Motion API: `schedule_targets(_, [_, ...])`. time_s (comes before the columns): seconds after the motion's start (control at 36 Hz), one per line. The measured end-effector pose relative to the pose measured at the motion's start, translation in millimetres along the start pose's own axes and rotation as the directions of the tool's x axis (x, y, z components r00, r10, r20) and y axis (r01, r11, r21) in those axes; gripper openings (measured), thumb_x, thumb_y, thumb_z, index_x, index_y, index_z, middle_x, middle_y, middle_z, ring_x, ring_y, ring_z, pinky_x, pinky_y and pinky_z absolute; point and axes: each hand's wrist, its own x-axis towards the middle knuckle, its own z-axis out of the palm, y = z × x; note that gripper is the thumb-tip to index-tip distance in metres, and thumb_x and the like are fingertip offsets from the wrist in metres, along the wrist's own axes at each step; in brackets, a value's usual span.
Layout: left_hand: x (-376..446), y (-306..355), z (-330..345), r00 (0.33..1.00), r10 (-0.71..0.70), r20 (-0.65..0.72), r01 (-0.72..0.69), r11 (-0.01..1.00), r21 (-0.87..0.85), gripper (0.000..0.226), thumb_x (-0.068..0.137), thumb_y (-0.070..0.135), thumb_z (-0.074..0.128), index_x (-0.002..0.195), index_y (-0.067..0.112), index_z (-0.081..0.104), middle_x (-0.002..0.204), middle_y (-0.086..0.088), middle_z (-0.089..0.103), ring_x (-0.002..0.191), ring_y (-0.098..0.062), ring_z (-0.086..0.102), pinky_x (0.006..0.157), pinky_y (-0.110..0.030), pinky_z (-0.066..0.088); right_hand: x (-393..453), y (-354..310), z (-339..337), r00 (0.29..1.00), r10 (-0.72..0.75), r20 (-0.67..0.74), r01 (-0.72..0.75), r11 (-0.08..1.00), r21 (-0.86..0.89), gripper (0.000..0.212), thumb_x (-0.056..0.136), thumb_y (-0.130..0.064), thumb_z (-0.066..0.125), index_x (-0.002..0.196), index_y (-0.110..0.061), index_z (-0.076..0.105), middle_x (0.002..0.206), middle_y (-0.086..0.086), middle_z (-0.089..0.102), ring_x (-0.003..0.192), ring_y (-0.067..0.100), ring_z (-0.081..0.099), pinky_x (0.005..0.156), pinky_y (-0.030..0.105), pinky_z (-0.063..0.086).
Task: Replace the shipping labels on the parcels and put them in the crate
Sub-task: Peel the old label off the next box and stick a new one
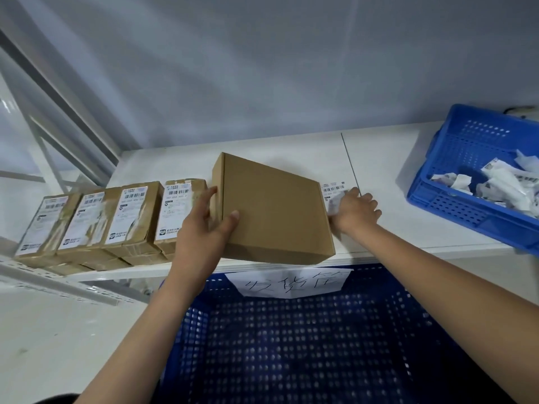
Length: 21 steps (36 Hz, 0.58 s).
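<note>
Early in the job, by the look of it. Four taped boxes point(96, 220) lined up at the left of the white shelf point(388, 228), each with a printed label on top; whether old or new labels, impossible to say. Big blue crate point(306, 339) near, below the shelf front, with a paper sign on its far wall and no parcel visible inside, so nothing packed yet. Plain brown box point(274, 211) tilted on the shelf edge, visible faces bare, no label on them. Left hand point(204, 223) gripping that box at its left side, thumb pressed on the top face, fingers wrapped behind the edge. Right hand point(354, 211) just right of the box, palm down, fingers curled over a loose label sheet point(334, 192) lying on the shelf; pinching it or merely pressing it, cannot tell. Second blue crate point(472, 182) far right, holding crumpled peeled labels. Probably left: stick the label on, lower the box, then deal with the row. Room tight at left, box nearly touching the nearest taped one; open shelf to the right up to the scrap crate; near corner of the box overhanging the shelf front above the big crate.
</note>
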Motion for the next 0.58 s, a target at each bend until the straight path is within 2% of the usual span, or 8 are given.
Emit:
schedule_targets(0.11, [1, -8, 9, 0.997, -0.051, 0.066, 0.055, 0.996, -0.067, 0.067, 0.084, 0.058, 0.07, 0.146, 0.046, 0.046, 0.138, 0.002, 0.062, 0.128, -0.02, 0.058, 0.102, -0.051, 0.054, 4, 16, -20, 0.964, 0.218, 0.152, -0.218, 0.976, -0.017, 0.092, 0.074, -0.036, 0.084, 0.14, -0.005, 0.029, 0.14, 0.022, 0.035, 0.131, 0.036, 0.036, 0.108, 0.042, 0.032])
schedule_targets(0.19, [1, -18, 22, 0.995, -0.056, 0.085, 0.061, 0.996, -0.065, 0.057, 0.095, 0.049, 0.066, 0.148, 0.043, 0.044, 0.141, -0.005, 0.058, 0.13, -0.022, 0.056, 0.104, -0.049, 0.052, 10, 35, -24, 0.945, 0.266, 0.19, -0.272, 0.962, 0.005, 0.111, 0.066, -0.042, 0.09, 0.144, -0.003, 0.023, 0.139, 0.021, 0.039, 0.131, 0.036, 0.04, 0.107, 0.043, 0.037])
schedule_targets(0.25, [-1, -25, 31, 0.993, -0.069, 0.094, 0.073, 0.996, -0.048, 0.056, 0.097, 0.049, 0.062, 0.149, 0.042, 0.042, 0.143, -0.006, 0.056, 0.132, -0.022, 0.054, 0.105, -0.049, 0.052, 14, 45, -24, 0.948, 0.267, 0.174, -0.277, 0.96, 0.035, 0.111, 0.066, -0.043, 0.089, 0.145, -0.001, 0.023, 0.137, 0.019, 0.042, 0.129, 0.036, 0.043, 0.105, 0.043, 0.041])
schedule_targets(0.31, [-4, -30, 40, 0.993, -0.08, 0.089, 0.083, 0.996, -0.022, 0.057, 0.099, 0.045, 0.06, 0.152, 0.037, 0.04, 0.145, -0.007, 0.054, 0.133, -0.019, 0.052, 0.101, -0.039, 0.053, 14, 54, -26, 0.95, 0.267, 0.162, -0.285, 0.954, 0.093, 0.099, 0.07, -0.042, 0.085, 0.142, 0.001, 0.032, 0.134, 0.018, 0.047, 0.125, 0.035, 0.049, 0.102, 0.043, 0.046])
schedule_targets(0.36, [-7, -34, 47, 0.992, -0.097, 0.08, 0.097, 0.995, 0.007, 0.055, 0.102, 0.04, 0.056, 0.154, 0.032, 0.038, 0.145, -0.008, 0.053, 0.132, -0.016, 0.05, 0.092, -0.029, 0.049, 13, 61, -31, 0.954, 0.246, 0.17, -0.268, 0.956, 0.122, 0.079, 0.074, -0.041, 0.083, 0.131, 0.001, 0.048, 0.124, 0.015, 0.056, 0.118, 0.033, 0.055, 0.092, 0.036, 0.051])
schedule_targets(0.42, [-9, -38, 50, 0.991, -0.117, 0.063, 0.116, 0.993, 0.029, 0.053, 0.105, 0.036, 0.053, 0.155, 0.029, 0.036, 0.147, -0.009, 0.051, 0.134, -0.02, 0.049, 0.091, -0.03, 0.046, 10, 66, -35, 0.955, 0.212, 0.207, -0.245, 0.958, 0.148, 0.071, 0.075, -0.037, 0.086, 0.126, 0.0, 0.053, 0.121, 0.013, 0.059, 0.118, 0.032, 0.057, 0.088, 0.032, 0.05])
schedule_targets(0.5, [-9, -47, 50, 0.988, -0.146, 0.042, 0.143, 0.987, 0.069, 0.05, 0.106, 0.035, 0.049, 0.154, 0.027, 0.037, 0.148, -0.009, 0.05, 0.128, -0.02, 0.051, 0.091, -0.032, 0.046, 5, 70, -39, 0.957, 0.188, 0.219, -0.233, 0.952, 0.2, 0.072, 0.076, -0.029, 0.088, 0.13, 0.001, 0.051, 0.127, 0.014, 0.059, 0.123, 0.033, 0.055, 0.098, 0.036, 0.049])
schedule_targets(0.58, [-8, -53, 52, 0.989, -0.13, 0.072, 0.112, 0.97, 0.217, 0.056, 0.105, 0.033, 0.051, 0.157, 0.023, 0.032, 0.149, -0.012, 0.05, 0.124, -0.027, 0.056, 0.09, -0.033, 0.048, 6, 72, -39, 0.97, 0.163, 0.181, -0.209, 0.938, 0.277, 0.038, 0.081, -0.014, 0.082, 0.107, -0.003, 0.058, 0.107, 0.011, 0.062, 0.103, 0.031, 0.063, 0.086, 0.036, 0.055])
